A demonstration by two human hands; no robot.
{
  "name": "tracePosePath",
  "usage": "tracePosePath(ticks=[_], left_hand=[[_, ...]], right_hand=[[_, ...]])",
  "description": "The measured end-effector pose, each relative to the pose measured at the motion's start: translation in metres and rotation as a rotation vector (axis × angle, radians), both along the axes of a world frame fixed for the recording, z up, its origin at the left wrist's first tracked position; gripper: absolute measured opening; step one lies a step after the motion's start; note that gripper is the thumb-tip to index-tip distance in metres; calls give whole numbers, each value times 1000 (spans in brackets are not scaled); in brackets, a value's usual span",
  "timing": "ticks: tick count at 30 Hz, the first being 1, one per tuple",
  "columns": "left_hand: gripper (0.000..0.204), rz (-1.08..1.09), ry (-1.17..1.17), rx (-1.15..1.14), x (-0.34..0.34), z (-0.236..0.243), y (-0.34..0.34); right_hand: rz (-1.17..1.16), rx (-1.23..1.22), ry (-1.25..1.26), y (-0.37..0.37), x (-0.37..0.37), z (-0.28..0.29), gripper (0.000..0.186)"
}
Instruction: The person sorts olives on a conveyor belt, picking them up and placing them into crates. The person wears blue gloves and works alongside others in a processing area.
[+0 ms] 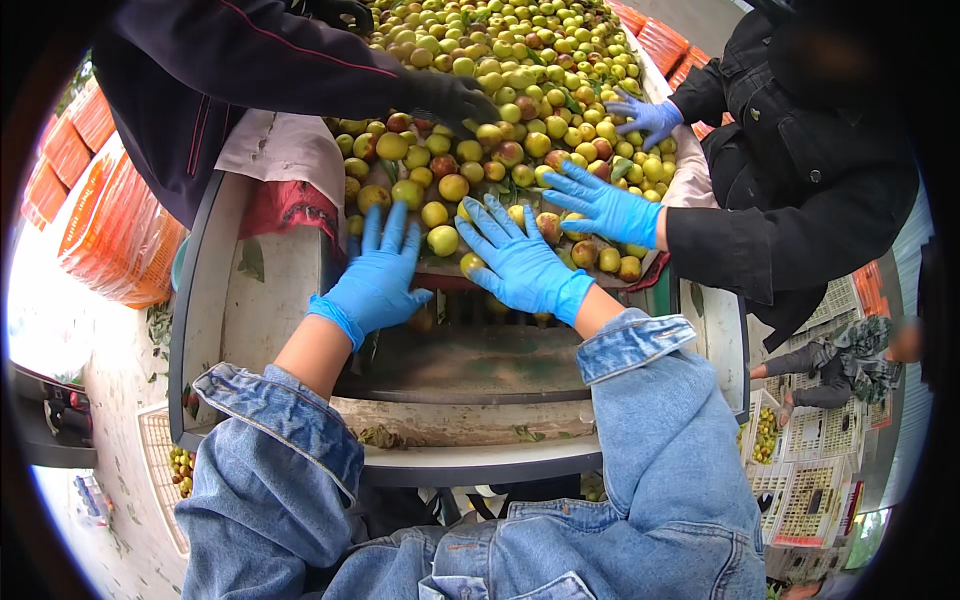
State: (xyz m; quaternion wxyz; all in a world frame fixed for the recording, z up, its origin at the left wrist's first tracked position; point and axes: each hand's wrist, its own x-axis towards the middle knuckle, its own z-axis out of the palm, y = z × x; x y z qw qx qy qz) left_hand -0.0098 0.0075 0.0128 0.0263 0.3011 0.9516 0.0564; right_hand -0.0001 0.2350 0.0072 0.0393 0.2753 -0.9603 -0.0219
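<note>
Well, from here I see the L hand (pixel 372 278) w/ fingers spread wide, tips at the near edge of the fruit (pixel 537 144). The R hand (pixel 522 262) is spread wide too, fingers touching fruit; can't tell what's under its palm. Fruit's in a big pile on the table (pixel 490 466). A co-worker's blue glove (pixel 612 210) is just beside the R hand.

We are seeing round yellow-green fruits (pixel 508 153), some blushed reddish-brown, lying loose and crowded, perhaps layered farther back.
</note>
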Motion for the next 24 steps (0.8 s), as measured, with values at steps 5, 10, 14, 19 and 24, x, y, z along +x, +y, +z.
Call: tracePosePath(ticks=[5,10,14,19,24], left_hand=[[86,-312,-46,59,14,-1,9],[79,-446,-9,130,11,1,17],[73,-291,134,195,2,-1,14],[67,119,240,284,-8,-7,7],[75,55,85,59,-7,-11,7]], right_hand=[[-168,-59,63,34,-18,2,65],[-118,-141,96,9,-29,-9,64],[90,-118,-77,6,-22,-1,59],[-196,-325,104,22,-63,17,66],[-112,-42,22,-7,-48,5,65]])
